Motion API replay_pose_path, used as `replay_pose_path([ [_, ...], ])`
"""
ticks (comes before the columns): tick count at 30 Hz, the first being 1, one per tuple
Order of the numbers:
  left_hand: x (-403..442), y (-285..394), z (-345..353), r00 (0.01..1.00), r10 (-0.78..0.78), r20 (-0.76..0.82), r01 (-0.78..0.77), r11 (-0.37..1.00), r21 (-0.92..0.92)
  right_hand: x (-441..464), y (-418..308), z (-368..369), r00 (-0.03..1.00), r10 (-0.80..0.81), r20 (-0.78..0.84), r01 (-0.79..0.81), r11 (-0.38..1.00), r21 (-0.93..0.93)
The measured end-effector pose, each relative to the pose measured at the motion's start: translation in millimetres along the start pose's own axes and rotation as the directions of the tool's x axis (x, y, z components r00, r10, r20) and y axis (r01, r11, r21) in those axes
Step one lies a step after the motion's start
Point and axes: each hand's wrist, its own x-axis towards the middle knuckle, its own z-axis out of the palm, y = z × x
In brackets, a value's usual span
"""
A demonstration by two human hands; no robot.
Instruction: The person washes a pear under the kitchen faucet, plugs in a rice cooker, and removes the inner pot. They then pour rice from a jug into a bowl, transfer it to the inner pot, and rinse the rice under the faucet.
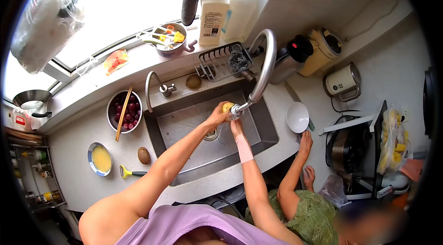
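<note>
My left hand (pixel 218 115) is closed around a yellow, rounded piece of food (pixel 227 106) at the tap's spout, over the sink (pixel 184 157). Its exact kind is hard to make out. Right beside it, my right hand (pixel 236 128) reaches up under the spout of the tall tap (pixel 266 70); its fingers are mostly hidden by the spout. On the counter to the left lie a brown kiwi-like fruit (pixel 144 155) and a peeler (pixel 133 172) with a yellow-green head.
Left of the sink stand a bowl of dark red fruit (pixel 134 118) with chopsticks (pixel 123 115) across it and a bowl of yellow liquid (pixel 101 159). At right, another person's hand (pixel 305 142) is near a white bowl (pixel 297 117). A small tap (pixel 151 90) rises behind the sink.
</note>
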Motion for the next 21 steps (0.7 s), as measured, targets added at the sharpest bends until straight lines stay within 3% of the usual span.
replay_pose_path([
  [1,0.0,0.3,1.8,1.0,0.002,0.0,-0.002,1.0,-0.003,-7.6,-16.4,-3.3,1.0,-0.002,0.0,0.002,1.0,-0.003],
  [3,-1.8,-0.5,5.0,0.991,-0.1,-0.089,0.08,0.976,-0.204,-27.8,-56.6,-4.0,0.959,-0.282,-0.027,0.269,0.937,-0.224],
  [4,-4.6,1.9,11.9,0.979,-0.136,-0.15,0.106,0.976,-0.192,-39.3,-80.1,-10.0,0.987,-0.157,-0.033,0.136,0.927,-0.35],
  [5,6.2,-16.7,10.9,0.965,-0.137,-0.226,0.104,0.983,-0.15,-36.9,-80.8,-11.7,0.987,-0.157,-0.029,0.137,0.927,-0.349],
  [8,27.6,-60.2,7.5,0.924,0.067,-0.377,-0.015,0.99,0.14,-38.4,-96.0,-18.4,0.98,-0.159,-0.122,0.071,0.847,-0.527],
  [9,24.2,-58.8,12.8,0.907,0.089,-0.411,-0.014,0.983,0.182,-44.1,-115.3,-20.1,0.983,-0.134,-0.128,0.045,0.844,-0.535],
  [11,-17.4,2.2,32.5,0.931,0.062,-0.359,-0.021,0.993,0.114,-26.5,-86.3,-21.4,0.98,-0.079,-0.182,-0.032,0.841,-0.539],
  [12,-3.7,-16.5,29.6,0.849,0.385,-0.361,-0.284,0.91,0.302,-4.0,-50.1,-19.9,0.988,-0.01,-0.154,-0.058,0.902,-0.427],
  [13,-11.9,-0.6,34.3,0.747,0.601,-0.284,-0.361,0.726,0.586,-6.7,-62.2,-24.0,0.965,0.244,0.093,-0.214,0.945,-0.248],
  [14,-12.5,4.4,35.0,0.734,0.613,-0.293,-0.352,0.712,0.608,-6.8,-51.5,-23.0,0.976,0.204,0.076,-0.187,0.966,-0.18],
  [15,-8.2,8.9,27.5,0.856,0.427,-0.292,-0.286,0.861,0.421,-17.6,-54.4,-14.1,0.982,-0.134,-0.136,0.085,0.945,-0.315],
  [17,5.3,9.6,16.9,0.921,0.061,-0.385,-0.04,0.997,0.063,-35.4,-97.9,-20.0,0.998,0.069,0.012,-0.05,0.823,-0.566],
  [19,23.9,-7.3,6.4,0.924,-0.14,-0.357,0.003,0.934,-0.358,-38.2,-93.9,-8.1,0.931,-0.359,-0.068,0.272,0.805,-0.528],
  [20,32.8,-18.2,0.7,0.918,-0.232,-0.322,0.101,0.921,-0.376,-41.4,-101.3,-9.5,0.901,-0.421,-0.103,0.331,0.822,-0.464],
  [21,29.3,-12.8,3.0,0.918,-0.233,-0.322,0.101,0.92,-0.378,-36.7,-100.7,-9.7,0.902,-0.42,-0.102,0.33,0.822,-0.465],
])
